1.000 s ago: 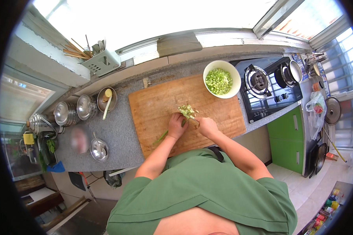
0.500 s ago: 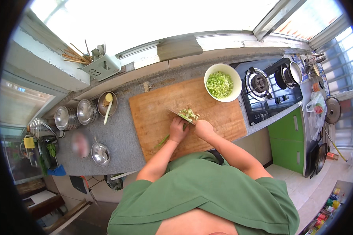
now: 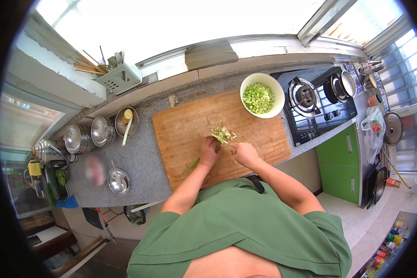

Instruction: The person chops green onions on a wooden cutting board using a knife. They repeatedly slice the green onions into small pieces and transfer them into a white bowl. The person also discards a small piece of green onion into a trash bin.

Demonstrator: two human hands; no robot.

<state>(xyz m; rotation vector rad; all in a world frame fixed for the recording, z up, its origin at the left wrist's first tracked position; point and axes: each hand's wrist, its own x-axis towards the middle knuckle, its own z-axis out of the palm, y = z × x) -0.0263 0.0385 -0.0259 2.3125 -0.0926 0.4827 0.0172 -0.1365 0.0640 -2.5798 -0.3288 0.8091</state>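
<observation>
On the wooden cutting board (image 3: 183, 125), my left hand (image 3: 210, 152) presses down green scallion stalks (image 3: 192, 165), their tails running out toward the board's near left. Closed round a knife (image 3: 228, 145), my right hand (image 3: 246, 154) is just to the right of it; the handle is hidden in the fist. The blade lies close to the left fingertips. A small heap of chopped scallion (image 3: 222, 134) sits just beyond the blade. At the board's far right corner stands a white bowl (image 3: 280, 96), holding more chopped pale green pieces.
Right of the board is a black gas stove (image 3: 301, 129) with a pot (image 3: 347, 84). Leftward on the grey counter stand stacked steel bowls (image 3: 78, 138), a brown bowl (image 3: 121, 131) with a stalk across it, and a steel bowl (image 3: 118, 181). A utensil holder (image 3: 120, 78) is by the window.
The knife has drawn back from the far side of the left fingers toward the right, with my right hand shifting slightly right. My left hand stays on the scallions.
</observation>
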